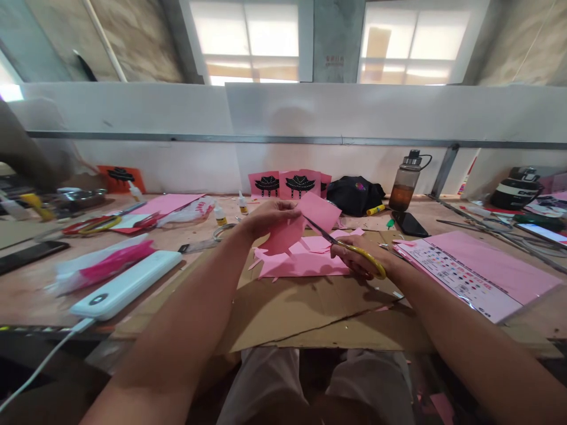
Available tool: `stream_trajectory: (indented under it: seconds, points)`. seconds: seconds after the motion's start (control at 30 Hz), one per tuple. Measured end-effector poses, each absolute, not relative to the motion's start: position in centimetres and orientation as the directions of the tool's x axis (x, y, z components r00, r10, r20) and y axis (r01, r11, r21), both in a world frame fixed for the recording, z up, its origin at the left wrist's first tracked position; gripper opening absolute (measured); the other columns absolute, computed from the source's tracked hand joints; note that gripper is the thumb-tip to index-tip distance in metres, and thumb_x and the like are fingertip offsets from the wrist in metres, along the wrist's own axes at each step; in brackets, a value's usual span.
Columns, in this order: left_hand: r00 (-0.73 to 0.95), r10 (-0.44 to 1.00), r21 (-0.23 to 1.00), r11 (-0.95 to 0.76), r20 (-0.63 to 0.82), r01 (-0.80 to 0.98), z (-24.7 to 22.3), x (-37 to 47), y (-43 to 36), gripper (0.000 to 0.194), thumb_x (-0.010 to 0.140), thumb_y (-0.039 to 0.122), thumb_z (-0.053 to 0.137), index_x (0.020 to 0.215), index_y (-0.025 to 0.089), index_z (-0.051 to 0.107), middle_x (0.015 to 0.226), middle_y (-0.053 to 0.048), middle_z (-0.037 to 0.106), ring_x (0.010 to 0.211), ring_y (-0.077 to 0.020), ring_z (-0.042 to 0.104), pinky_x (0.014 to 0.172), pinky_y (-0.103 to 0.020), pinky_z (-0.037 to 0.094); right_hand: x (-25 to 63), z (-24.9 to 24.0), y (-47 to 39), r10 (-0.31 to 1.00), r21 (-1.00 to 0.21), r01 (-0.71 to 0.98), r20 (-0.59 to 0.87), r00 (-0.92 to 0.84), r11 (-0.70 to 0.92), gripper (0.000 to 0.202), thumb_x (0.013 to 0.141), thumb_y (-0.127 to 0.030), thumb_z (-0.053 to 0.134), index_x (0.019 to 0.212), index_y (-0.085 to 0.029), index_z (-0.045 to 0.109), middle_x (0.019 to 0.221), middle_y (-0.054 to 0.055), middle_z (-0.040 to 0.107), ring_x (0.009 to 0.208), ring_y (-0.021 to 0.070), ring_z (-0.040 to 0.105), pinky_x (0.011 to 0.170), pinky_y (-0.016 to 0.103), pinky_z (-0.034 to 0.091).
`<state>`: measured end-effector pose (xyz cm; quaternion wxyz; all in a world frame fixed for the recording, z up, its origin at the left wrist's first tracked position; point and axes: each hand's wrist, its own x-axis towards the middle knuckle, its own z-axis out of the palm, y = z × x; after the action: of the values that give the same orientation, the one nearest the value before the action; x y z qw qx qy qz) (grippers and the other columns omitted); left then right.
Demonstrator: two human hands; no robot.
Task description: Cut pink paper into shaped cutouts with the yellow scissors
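Observation:
Between the thumb and fingers of my left hand [275, 213] is a sheet of pink paper [319, 211], raised above the work surface and bent. My right hand [354, 255] grips a pair of scissors [361, 251] with yellow handles. Their dark blades point up and left and meet the paper near my left fingertips; whether they are parted is hard to make out. Below lie more pink paper pieces [305, 265] and scraps on a brown cardboard sheet [283, 319].
Pink cards with black pavilion shapes [300, 184] lean at the back, beside a black cap [354, 195]. A bottle [405, 180] and a phone [410, 224] stand and lie right of it. A white power bank [128, 286] is left; a pink paper pack [478, 271] is right.

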<state>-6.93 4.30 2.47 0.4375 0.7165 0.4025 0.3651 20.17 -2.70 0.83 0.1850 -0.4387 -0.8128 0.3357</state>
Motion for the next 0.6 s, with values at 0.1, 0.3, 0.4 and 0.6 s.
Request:
stream_trajectory:
  seconds: [0.1,0.3,0.4,0.6]
  points:
    - [0.416,0.888,0.910,-0.321,0.194,0.261,2.6,-6.7,4.1,0.033,0.074,0.047,0.073,0.070,0.017,0.060,0.065,0.003,0.050,0.054,-0.0084,0.042,0.051,-0.023,0.030,20.2,0.2,-2.3,0.845,-0.752,0.579,-0.056,-0.532,0.315,0.041,0.091,-0.058,0.050,0.089,-0.018,0.056,0.060,-0.003,0.051,0.047,0.0101,0.046,0.044,0.022,0.036]
    - [0.340,0.919,0.890,-0.317,0.202,0.328,3.0,-6.3,3.3,0.029,0.071,0.044,0.072,0.071,0.017,0.060,0.067,0.001,0.053,0.057,-0.0105,0.046,0.052,-0.023,0.034,20.5,-0.7,-1.6,0.839,-0.814,0.526,-0.094,-0.536,0.245,0.040,0.090,-0.060,0.052,0.091,-0.020,0.052,0.053,-0.007,0.045,0.038,0.0079,0.040,0.038,0.020,0.035]
    - [0.332,0.922,0.889,-0.314,0.201,0.332,3.0,-6.3,3.2,0.030,0.070,0.045,0.072,0.071,0.018,0.059,0.066,0.001,0.052,0.056,-0.0109,0.046,0.051,-0.024,0.035,20.4,-0.6,-1.6,0.839,-0.808,0.535,-0.098,-0.535,0.246,0.040,0.091,-0.059,0.052,0.093,-0.020,0.053,0.054,-0.006,0.048,0.039,0.0076,0.042,0.038,0.020,0.035]
    - [0.349,0.916,0.890,-0.317,0.198,0.327,2.9,-6.2,3.5,0.031,0.070,0.046,0.072,0.075,0.017,0.062,0.068,0.000,0.055,0.057,-0.0111,0.048,0.052,-0.024,0.036,19.9,0.3,-2.5,0.855,-0.834,0.524,-0.136,-0.500,0.174,0.040,0.088,-0.059,0.055,0.091,-0.020,0.049,0.051,-0.008,0.044,0.036,0.0071,0.037,0.035,0.020,0.035]
